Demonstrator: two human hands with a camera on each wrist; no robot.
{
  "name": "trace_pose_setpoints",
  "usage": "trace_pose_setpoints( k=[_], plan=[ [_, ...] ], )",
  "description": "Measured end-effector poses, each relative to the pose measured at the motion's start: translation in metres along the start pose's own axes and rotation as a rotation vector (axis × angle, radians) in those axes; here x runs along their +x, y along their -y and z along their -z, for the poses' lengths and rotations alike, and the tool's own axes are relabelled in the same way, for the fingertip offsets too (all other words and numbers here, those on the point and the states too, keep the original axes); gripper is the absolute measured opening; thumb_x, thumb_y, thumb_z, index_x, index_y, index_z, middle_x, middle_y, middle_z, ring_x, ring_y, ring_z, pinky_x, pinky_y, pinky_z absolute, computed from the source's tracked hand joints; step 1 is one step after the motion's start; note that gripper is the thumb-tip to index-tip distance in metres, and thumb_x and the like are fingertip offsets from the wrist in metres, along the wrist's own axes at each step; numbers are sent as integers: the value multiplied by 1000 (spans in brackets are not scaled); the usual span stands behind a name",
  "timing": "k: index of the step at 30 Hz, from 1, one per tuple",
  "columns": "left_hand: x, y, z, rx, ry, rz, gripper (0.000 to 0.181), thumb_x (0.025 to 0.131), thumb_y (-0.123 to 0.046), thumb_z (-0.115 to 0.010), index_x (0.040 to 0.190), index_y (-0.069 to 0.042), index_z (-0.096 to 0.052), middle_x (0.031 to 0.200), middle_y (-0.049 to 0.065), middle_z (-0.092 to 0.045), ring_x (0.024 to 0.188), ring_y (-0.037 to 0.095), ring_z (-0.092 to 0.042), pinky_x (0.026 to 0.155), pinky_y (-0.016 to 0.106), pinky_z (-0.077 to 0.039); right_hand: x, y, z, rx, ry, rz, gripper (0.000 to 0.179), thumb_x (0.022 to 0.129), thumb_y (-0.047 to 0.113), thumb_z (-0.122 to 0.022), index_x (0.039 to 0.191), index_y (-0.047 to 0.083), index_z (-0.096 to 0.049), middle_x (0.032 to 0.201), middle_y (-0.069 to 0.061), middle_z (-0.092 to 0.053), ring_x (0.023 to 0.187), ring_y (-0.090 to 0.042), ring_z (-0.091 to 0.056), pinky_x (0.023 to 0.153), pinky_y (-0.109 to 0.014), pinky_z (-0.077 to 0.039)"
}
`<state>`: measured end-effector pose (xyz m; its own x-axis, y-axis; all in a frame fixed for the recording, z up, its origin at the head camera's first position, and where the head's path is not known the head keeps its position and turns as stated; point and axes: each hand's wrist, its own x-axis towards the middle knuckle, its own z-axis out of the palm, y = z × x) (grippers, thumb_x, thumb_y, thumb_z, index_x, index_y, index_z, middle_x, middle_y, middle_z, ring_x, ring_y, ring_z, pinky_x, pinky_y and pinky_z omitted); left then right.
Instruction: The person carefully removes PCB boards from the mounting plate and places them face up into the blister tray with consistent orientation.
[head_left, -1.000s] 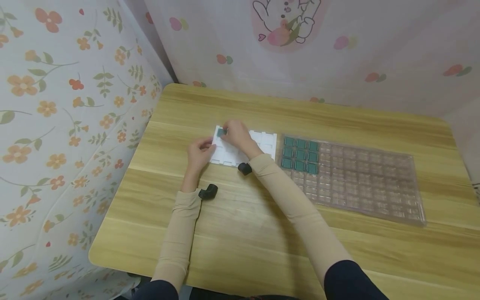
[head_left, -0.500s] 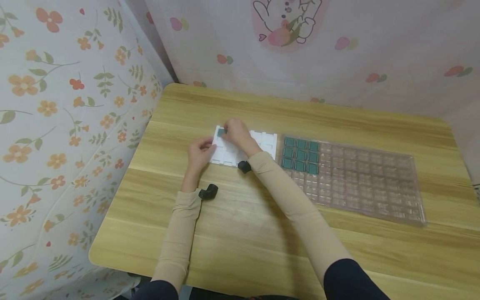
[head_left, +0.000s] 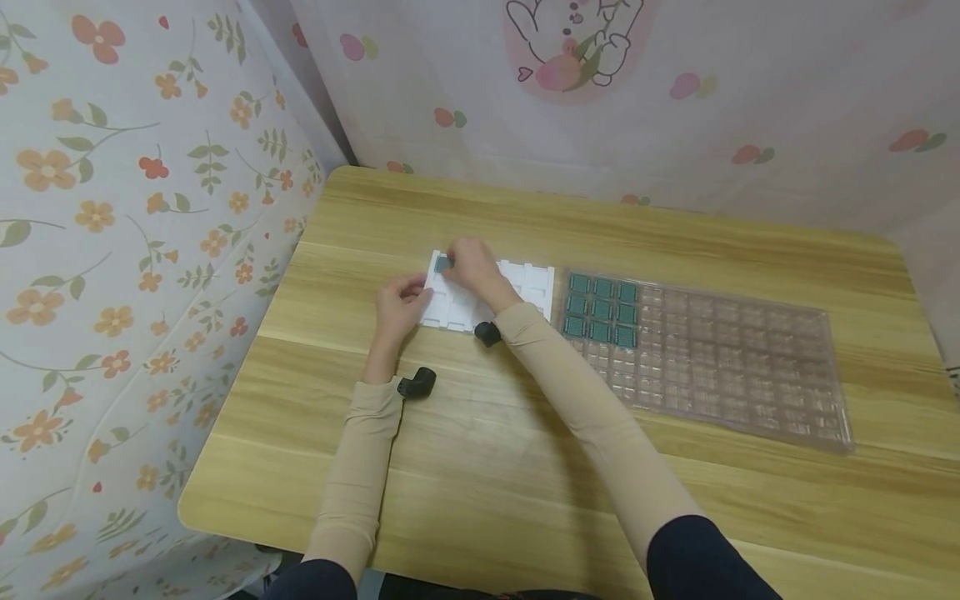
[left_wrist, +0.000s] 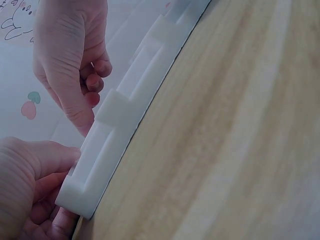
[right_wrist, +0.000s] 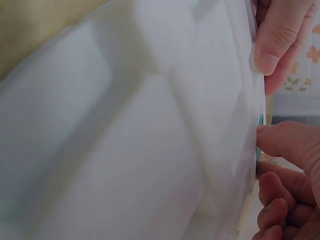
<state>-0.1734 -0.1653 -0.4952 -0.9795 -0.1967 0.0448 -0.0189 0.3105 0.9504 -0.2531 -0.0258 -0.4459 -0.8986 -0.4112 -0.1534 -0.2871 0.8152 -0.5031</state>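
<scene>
A white tray (head_left: 454, 313) with shallow compartments lies on the table in the head view. My left hand (head_left: 399, 310) grips its left end, thumb on the edge and fingers curled beneath, as the left wrist view shows. Over the tray's far left corner, my right hand (head_left: 477, 268) pinches a small green square chip (head_left: 442, 264) between thumb and index finger. Only a thin green edge of that chip (right_wrist: 260, 120) shows in the right wrist view. Whether it rests fully in the compartment is hidden by the fingers.
Right of the white tray lies a large transparent plastic tray (head_left: 738, 367) with many pockets. Several green chips (head_left: 602, 310) fill its far left pockets. Black wrist cameras (head_left: 417, 383) stick out from both sleeves. A patterned curtain (head_left: 465, 142) hangs behind the wooden table (head_left: 480, 467).
</scene>
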Motion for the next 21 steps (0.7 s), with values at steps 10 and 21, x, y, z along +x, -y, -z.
trace_pose_setpoints(
  k=[10,21],
  plan=[
    [0,-1,-1,-1,0,9,28,82,1,-65,109,8,-64,99,24,-64,89,31,-60,81,34,-52,0,-1,1,19,5,-2,27,84,15,-69,105,-1,-66,103,-13,-66,93,-24,-59,84,-32,-47],
    [-1,-1,0,-7,-3,11,27,82,1,-65,109,8,-65,98,24,-64,88,30,-60,78,30,-52,-3,2,6,10,-4,18,29,84,17,-69,107,-1,-66,105,-13,-66,95,-24,-59,84,-32,-48]
  ],
)
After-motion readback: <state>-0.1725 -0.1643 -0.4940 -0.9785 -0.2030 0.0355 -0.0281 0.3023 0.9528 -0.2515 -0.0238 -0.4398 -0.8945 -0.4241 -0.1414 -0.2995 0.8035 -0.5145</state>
